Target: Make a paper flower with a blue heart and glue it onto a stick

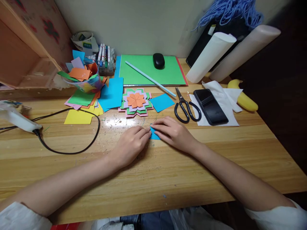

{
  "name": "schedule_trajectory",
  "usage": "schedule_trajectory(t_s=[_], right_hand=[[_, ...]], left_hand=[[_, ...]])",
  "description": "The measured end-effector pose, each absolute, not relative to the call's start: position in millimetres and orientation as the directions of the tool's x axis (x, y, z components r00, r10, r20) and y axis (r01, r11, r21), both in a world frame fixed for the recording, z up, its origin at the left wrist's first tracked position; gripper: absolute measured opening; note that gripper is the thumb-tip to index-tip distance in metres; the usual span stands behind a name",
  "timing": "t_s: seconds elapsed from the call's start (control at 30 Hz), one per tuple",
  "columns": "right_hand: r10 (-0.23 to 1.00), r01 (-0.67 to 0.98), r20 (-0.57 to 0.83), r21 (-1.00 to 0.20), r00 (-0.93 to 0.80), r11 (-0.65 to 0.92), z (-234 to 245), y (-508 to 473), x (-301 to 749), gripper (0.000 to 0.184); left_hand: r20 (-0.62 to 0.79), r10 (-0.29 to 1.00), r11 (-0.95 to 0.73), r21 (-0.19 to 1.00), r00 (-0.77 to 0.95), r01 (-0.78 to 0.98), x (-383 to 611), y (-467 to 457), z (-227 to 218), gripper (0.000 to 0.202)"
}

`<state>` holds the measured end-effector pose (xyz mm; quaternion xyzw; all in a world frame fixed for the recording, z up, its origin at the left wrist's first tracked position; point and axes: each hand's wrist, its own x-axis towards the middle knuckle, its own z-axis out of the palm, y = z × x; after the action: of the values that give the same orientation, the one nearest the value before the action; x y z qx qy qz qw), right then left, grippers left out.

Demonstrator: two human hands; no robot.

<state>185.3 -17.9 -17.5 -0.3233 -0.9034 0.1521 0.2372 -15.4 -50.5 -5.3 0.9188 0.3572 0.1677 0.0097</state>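
Note:
A small folded piece of blue paper (154, 135) lies on the wooden table between my two hands. My left hand (133, 143) is closed, its fingertips pinching the paper's left edge. From the other side, my right hand (177, 134) presses thumb and fingers onto the paper; part of the sheet is hidden under them. Just beyond is a layered paper flower (136, 100) in orange, lilac, green and pink. To its right lies a blue paper square (162, 102). Black-handled scissors (184, 108) rest beyond my right hand, blades pointing away.
At left are a cup of paper scraps (90, 83), stacked coloured sheets (79, 116) and a looping black cable (72, 153). Green card (134, 72) at the back carries a mouse (158, 61) and pale blue stick (148, 77). A phone (211, 107) and banana (248, 101) lie right.

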Motion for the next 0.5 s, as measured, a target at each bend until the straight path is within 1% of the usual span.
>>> schedule_trajectory(t_s=[0.1,0.4,0.5], right_hand=[[0.655,0.510,0.328,-0.429,-0.681,0.746,-17.4,-18.1,185.8,0.024],[0.642,0.503,0.320,-0.421,-0.697,0.755,-15.8,-18.4,185.8,0.023],[0.628,0.504,0.311,-0.395,-0.714,0.768,-14.0,-18.0,185.0,0.023]], left_hand=[[0.321,0.661,-0.742,0.150,0.678,0.653,-16.6,-52.9,-6.0,0.021],[0.305,0.648,-0.757,0.153,0.698,0.636,-16.8,-51.8,-6.2,0.021],[0.284,0.649,-0.757,0.147,0.706,0.636,-17.0,-51.6,-4.9,0.021]])
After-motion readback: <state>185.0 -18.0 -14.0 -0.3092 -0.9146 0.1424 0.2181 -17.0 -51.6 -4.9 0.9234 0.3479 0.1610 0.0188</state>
